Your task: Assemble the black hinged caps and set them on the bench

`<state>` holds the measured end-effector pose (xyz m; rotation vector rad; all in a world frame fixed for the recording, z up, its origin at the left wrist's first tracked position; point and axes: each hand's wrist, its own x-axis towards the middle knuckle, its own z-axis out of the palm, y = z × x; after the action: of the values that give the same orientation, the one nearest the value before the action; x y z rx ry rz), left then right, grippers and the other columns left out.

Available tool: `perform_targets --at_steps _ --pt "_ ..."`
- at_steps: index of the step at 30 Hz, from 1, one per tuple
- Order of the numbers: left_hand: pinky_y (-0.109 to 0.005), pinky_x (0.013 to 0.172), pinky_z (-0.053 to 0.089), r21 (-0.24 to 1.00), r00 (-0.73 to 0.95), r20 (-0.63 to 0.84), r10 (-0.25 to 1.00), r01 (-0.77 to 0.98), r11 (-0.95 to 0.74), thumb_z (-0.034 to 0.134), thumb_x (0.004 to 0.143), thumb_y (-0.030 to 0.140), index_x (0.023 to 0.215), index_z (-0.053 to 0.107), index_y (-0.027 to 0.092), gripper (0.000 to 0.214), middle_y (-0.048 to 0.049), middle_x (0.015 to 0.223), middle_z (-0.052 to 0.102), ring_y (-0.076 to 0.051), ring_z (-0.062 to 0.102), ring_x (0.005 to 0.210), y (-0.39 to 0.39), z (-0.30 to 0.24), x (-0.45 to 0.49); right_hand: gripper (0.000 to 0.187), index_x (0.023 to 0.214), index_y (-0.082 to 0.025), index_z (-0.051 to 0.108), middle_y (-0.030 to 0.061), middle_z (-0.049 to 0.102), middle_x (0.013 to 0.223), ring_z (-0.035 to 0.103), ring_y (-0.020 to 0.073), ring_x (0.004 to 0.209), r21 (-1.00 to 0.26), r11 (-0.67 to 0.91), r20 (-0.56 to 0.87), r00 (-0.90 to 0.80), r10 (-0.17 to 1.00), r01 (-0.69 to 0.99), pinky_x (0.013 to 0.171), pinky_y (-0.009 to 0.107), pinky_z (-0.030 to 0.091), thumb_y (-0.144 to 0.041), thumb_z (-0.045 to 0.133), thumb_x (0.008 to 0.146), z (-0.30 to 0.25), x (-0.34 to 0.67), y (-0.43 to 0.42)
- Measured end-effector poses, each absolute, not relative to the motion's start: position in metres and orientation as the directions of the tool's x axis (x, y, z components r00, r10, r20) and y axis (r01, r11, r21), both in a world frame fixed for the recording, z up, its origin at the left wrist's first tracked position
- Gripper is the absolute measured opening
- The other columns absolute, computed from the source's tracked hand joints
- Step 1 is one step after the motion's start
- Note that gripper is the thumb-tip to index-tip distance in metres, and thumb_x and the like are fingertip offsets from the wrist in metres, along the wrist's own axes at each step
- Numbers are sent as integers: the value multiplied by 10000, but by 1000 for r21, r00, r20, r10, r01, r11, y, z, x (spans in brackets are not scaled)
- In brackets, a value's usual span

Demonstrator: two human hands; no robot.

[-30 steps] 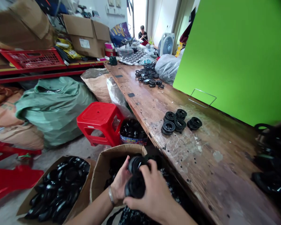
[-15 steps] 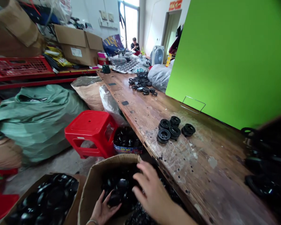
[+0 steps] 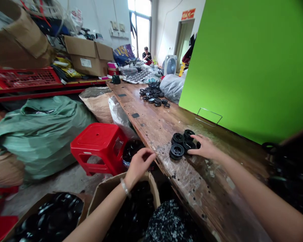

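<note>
Your right hand [image 3: 203, 147] is at the small cluster of black round parts [image 3: 177, 152] on the table [image 3: 159, 127], its thumb and fingers spread apart and straddling a part that they mostly cover; you have not visibly closed on anything, and whether the fingertips touch that part or only hang beside it cannot be told from here; four other parts show clearly, grouped close together, their ringed faces turned up; your left hand [image 3: 140, 163] is near the table's edge, above a cardboard box [image 3: 103, 192] with dark pieces inside, its fingers curled in toward the thumb, and you cannot tell from this view whether anything sits within them; the step in hand looks like a reach to the cluster, either to grasp a part or to let one go; if you mean to lift it, the move calls for bringing thumb and fingers together on its rim without nudging its close neighbours; if you mean to leave it, it calls for opening wider and drawing back clear of them; beyond the cluster, a looser heap of black parts [image 3: 154, 94] lies farther along the table, while a red stool [image 3: 98, 137] stands on the floor to your left.
</note>
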<state>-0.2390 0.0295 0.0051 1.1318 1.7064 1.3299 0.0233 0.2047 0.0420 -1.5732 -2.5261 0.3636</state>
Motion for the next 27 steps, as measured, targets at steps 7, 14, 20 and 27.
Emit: perform_targets --at_steps 7,14,20,27 --pt "-487 1046 387 727 -34 31 999 686 1 682 764 292 1390 461 179 673 -202 1307 511 -348 554 1183 115 46 -175 658 1433 -230 422 146 527 1351 491 319 1245 -161 406 -93 -424 901 899 1028 490 359 -491 605 857 53 11 219" --pt "-442 791 561 597 30 -209 978 796 103 739 667 273 1352 396 225 768 -179 1257 571 -334 680 955 161 62 -175 404 1262 -182 533 90 556 1269 580 230 1091 -51 427 -198 -428 882 903 919 462 498 -393 583 922 66 -3 232" --pt "-316 505 571 620 78 -375 924 762 187 654 759 282 1385 235 210 757 -169 1185 616 -192 675 614 172 69 -181 376 1229 -173 553 85 577 1232 593 220 1061 -15 476 -224 -467 856 879 898 446 511 -385 587 921 71 -3 228" --pt "-350 522 577 618 165 -382 909 777 118 739 671 226 1392 306 281 843 -205 1344 467 -232 687 692 173 71 -175 347 1140 -173 580 62 605 1108 587 202 980 -52 529 -141 -530 836 847 871 417 481 -414 604 892 56 5 222"
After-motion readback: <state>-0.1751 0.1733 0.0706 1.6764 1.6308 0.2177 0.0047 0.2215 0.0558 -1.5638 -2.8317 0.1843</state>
